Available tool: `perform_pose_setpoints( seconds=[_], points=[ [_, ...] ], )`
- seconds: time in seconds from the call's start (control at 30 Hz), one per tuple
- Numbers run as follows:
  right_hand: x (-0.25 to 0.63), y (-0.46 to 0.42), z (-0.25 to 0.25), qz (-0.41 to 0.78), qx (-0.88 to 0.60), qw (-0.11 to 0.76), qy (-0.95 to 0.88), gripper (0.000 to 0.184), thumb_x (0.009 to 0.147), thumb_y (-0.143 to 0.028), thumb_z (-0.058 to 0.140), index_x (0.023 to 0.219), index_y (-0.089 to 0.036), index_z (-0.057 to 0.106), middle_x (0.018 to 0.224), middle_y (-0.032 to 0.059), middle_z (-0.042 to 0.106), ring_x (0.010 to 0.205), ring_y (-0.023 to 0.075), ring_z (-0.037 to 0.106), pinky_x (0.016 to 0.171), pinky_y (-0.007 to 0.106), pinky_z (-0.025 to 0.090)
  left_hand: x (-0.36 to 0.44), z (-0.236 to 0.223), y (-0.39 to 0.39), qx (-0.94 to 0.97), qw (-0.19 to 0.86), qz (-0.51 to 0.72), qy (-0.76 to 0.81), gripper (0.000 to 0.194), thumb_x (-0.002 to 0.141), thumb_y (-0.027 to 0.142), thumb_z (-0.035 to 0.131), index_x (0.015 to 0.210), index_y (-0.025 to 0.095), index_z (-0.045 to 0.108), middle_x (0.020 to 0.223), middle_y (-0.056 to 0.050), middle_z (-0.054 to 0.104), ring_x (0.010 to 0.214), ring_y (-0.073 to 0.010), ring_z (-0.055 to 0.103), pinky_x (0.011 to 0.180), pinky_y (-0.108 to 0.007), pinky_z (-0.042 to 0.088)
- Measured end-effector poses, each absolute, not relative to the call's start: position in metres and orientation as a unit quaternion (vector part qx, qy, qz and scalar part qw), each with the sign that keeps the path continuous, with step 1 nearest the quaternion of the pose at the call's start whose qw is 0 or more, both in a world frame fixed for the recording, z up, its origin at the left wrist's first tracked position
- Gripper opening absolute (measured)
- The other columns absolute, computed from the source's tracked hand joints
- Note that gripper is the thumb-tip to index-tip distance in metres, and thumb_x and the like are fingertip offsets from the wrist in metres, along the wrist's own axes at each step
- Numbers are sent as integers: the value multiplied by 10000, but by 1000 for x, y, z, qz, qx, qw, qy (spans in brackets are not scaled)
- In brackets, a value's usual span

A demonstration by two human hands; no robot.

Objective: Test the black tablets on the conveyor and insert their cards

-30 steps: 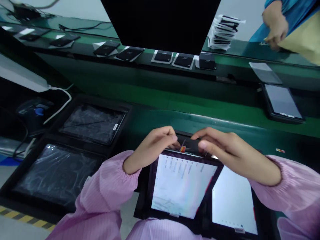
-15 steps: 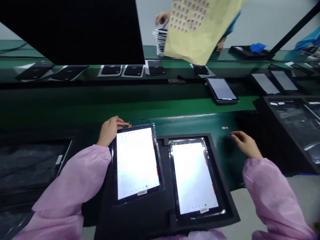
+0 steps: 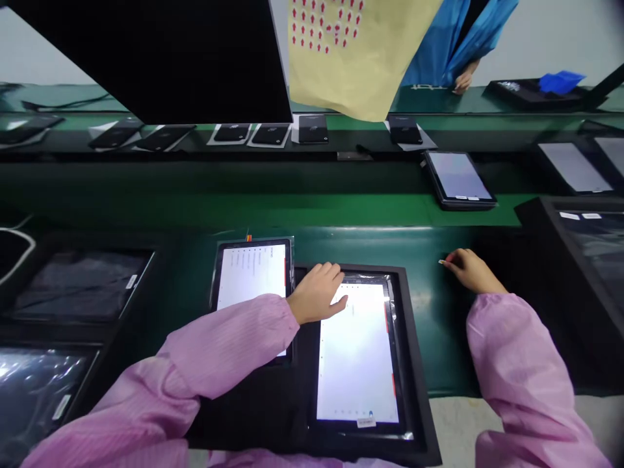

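Observation:
My left hand [image 3: 318, 294] reaches across to the top left corner of a lit tablet [image 3: 358, 364], fingers stretched and holding nothing. That tablet lies in a black foam tray [image 3: 414, 364]. To its left is a second lit tablet [image 3: 251, 273], partly covered by my left sleeve. A small orange and red tab [image 3: 249, 238] sticks out at that tablet's top edge. Over the green bench at the right, my right hand [image 3: 472, 272] pinches a small, light-coloured card [image 3: 442, 262] between thumb and fingers; its kind is too small to make out.
Black trays with film-covered tablets [image 3: 82, 279] stand at the left, another tray [image 3: 580, 260] at the right. A stack topped by a tablet [image 3: 461, 179] sits behind. Black devices line the back shelf [image 3: 312, 129]. A black panel [image 3: 160, 58] and a yellow sheet [image 3: 361, 58] hang overhead. A person in blue is opposite.
My left hand has left the left tablet's top edge and moved right to the other tablet. My right hand has picked up the small card from the bench. The view has shifted.

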State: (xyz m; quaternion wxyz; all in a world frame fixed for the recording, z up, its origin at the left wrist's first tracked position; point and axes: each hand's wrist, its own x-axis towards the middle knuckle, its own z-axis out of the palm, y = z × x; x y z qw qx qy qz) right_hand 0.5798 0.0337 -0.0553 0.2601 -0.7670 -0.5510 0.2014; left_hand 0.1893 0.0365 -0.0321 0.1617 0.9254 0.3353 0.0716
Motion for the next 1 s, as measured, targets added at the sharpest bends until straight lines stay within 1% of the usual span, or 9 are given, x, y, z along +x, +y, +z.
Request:
perform_pose_setpoints(
  seconds=[0.17, 0.27, 0.33, 0.4, 0.43, 0.53, 0.7, 0.83, 1.0],
  points=[
    [557, 14, -19, 291, -716, 326, -545, 505, 669, -697, 670, 778, -216, 563, 735, 80, 692, 681, 213, 656, 684, 368, 530, 186, -12, 38, 910, 179, 80, 365, 225, 827, 237, 496, 997, 120, 587, 1008, -106, 549, 970, -243, 494, 915, -416, 420],
    [523, -4, 20, 289, -680, 385, -553, 391, 739, -575, 709, 856, -206, 652, 782, 59, 719, 744, 189, 688, 736, 317, 558, 182, 26, 40, 895, 256, 97, 352, 170, 793, 168, 457, 942, 166, 539, 1041, -75, 563, 848, -165, 526, 800, -320, 460],
    [497, -17, 48, 264, -649, 410, -584, 256, 794, -469, 707, 865, -223, 704, 810, 37, 736, 761, 164, 700, 730, 266, 569, 181, 55, 40, 876, 352, 84, 319, 144, 790, 135, 414, 889, 185, 506, 799, 2, 569, 596, -100, 463, 602, -247, 416],
    [475, -28, 74, 253, -606, 399, -640, 142, 850, -383, 673, 901, -262, 726, 830, 2, 751, 763, 136, 714, 719, 215, 579, 181, 78, 39, 856, 434, 64, 273, 150, 775, 113, 404, 862, 193, 497, 552, 83, 429, 436, -71, 338, 474, -214, 315],
    [466, -32, 84, 259, -581, 389, -667, 126, 875, -347, 648, 956, -283, 721, 834, -16, 757, 761, 126, 721, 715, 198, 584, 183, 87, 38, 850, 457, 65, 253, 163, 762, 107, 413, 866, 191, 507, 513, 97, 387, 411, -64, 313, 447, -204, 284],
    [448, -39, 103, 304, -516, 373, -709, 195, 914, -281, 602, 1099, -314, 653, 845, -49, 766, 762, 118, 738, 705, 173, 599, 188, 98, 35, 849, 473, 90, 218, 246, 727, 101, 439, 923, 170, 570, 570, 79, 466, 444, -50, 358, 460, -181, 304],
    [439, -37, 108, 259, -498, 354, -748, 48, 885, -271, 654, 877, -293, 695, 826, -75, 764, 714, 101, 735, 656, 134, 589, 192, 97, 34, 865, 453, 86, 201, 325, 736, 92, 431, 986, 163, 626, 579, 67, 468, 471, -53, 372, 502, -188, 327],
    [437, -34, 110, 228, -481, 320, -784, 94, 921, -250, 594, 924, -270, 686, 842, -60, 766, 715, 91, 732, 642, 116, 569, 194, 97, 38, 859, 471, 71, 186, 285, 751, 113, 449, 973, 204, 603, 553, 84, 427, 444, -54, 335, 493, -196, 317],
    [434, -35, 112, 270, -472, 289, -788, 119, 955, -216, 504, 926, -240, 617, 798, -43, 734, 695, 70, 708, 624, 103, 543, 207, 95, 46, 843, 521, 59, 118, 70, 760, 152, 485, 747, 210, 449, 528, 86, 318, 479, -73, 296, 497, -227, 287]
  ],
)
